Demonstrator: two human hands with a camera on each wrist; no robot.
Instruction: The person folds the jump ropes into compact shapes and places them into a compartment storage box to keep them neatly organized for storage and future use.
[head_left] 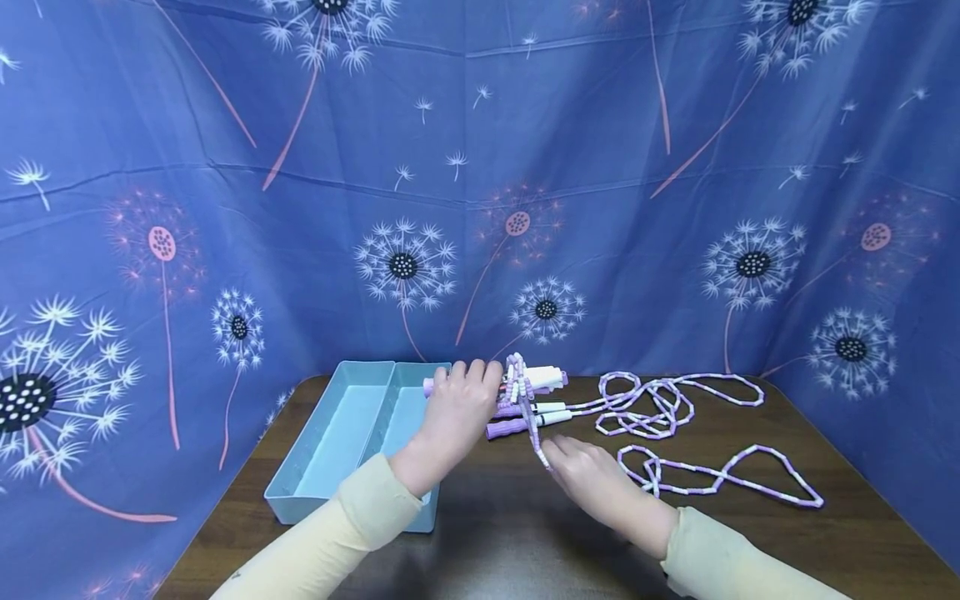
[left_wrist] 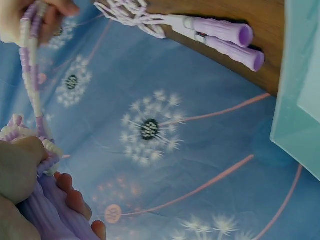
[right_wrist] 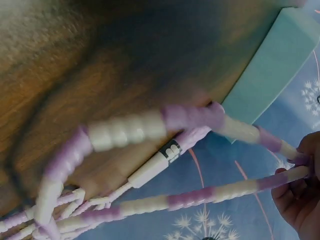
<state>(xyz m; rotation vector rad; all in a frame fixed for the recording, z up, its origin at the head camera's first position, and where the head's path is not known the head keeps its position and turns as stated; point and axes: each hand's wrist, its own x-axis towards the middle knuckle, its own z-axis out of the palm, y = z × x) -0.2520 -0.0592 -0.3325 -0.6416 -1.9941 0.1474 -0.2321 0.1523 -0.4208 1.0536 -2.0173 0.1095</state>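
Note:
My left hand [head_left: 465,408] grips the purple handles [left_wrist: 60,205] of a beaded jump rope, level with the tray's right edge. Purple and white rope [head_left: 516,383] is wound in a bunch round these handles, beside the fingers. From that bunch a doubled length slants down to my right hand [head_left: 592,482], which pinches it between thumb and fingers. In the right wrist view two strands [right_wrist: 190,198] run away from the pinching fingers. The rope's looped tail [head_left: 776,492] lies on the table beyond the right wrist.
A teal two-compartment tray [head_left: 272,493] stands left on the brown wooden table [head_left: 495,558]. Behind the hands lies a second jump rope, its purple and white handles [head_left: 510,427] side by side and its rope [head_left: 652,429] tangled rightward. A blue dandelion-print curtain [head_left: 645,275] surrounds the table's back and sides.

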